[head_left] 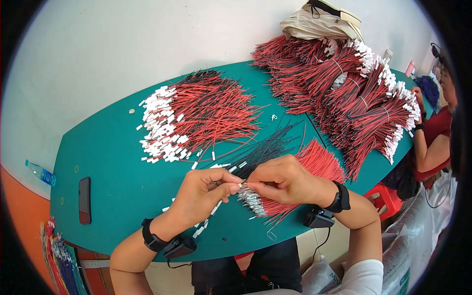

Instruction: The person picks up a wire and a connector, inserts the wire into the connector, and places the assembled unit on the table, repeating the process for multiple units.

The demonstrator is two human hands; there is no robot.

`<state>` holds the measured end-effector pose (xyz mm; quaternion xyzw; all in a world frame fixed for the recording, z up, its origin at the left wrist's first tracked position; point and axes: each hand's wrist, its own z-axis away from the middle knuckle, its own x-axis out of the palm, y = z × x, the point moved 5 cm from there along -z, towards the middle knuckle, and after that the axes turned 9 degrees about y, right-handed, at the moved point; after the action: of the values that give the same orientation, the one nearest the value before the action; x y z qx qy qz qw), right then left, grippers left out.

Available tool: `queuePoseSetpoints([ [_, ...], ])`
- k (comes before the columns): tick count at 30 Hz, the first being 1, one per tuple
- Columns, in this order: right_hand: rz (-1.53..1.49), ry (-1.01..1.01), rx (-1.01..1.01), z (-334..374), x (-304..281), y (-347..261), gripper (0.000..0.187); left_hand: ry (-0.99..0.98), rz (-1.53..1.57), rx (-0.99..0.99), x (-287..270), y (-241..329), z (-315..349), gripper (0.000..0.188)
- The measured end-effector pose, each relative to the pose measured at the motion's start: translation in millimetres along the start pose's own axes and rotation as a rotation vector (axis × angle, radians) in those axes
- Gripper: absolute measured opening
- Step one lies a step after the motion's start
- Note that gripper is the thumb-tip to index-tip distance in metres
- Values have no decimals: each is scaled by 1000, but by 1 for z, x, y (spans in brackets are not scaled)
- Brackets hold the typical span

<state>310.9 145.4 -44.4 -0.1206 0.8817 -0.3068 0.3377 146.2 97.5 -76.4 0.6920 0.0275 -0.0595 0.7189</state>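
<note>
My two hands meet fingertip to fingertip over the near middle of the table. Between the thumb and forefinger of my left hand (206, 192) is a small white connector housing (240, 185). My right hand (285, 179) pinches a thin wire right at the housing; its colour is hard to make out. Beyond my fingers lies a loose bundle of black wires (268, 150) with white housings on the near ends. Under and beside my right hand spreads a bundle of red wires (322, 162), whose metal-tipped ends (251, 200) point toward my left hand.
Red-and-black wires with white connectors form a pile (211, 113) at the far left and tied bundles (344, 93) at the far right. A phone (84, 200) lies on the green table (113, 157). A bottle (40, 173) is beyond its left edge. Another person (432, 132) sits at right.
</note>
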Motion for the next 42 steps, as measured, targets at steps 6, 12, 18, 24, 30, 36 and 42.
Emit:
queuePoseSetpoints([
  [6, -55, -8, 98, 0, 7, 6, 5, 50, -92, 37, -1, 4, 3, 12],
  [12, -88, 9, 99, 6, 8, 4, 5, 38, -89, 43, 4, -1, 5, 11],
  [18, 123, 141, -25, 6, -15, 8, 9, 105, 0, 122, -2, 19, 0, 11],
  [24, 555, 541, -198, -15, -54, -19, 13, 484, -213, 272, -84, 31, -17, 14],
  [30, 304, -101, 54, -3, -40, -7, 10, 635, -935, 348, -117, 34, -13, 15],
  [36, 174, -446, 258, 8, -21, 2, 10, 203, -834, 70, -77, 35, -1, 15],
  [42, 158, -479, 245, 7, -19, -3, 11, 130, -974, 135, -72, 14, 1, 14],
])
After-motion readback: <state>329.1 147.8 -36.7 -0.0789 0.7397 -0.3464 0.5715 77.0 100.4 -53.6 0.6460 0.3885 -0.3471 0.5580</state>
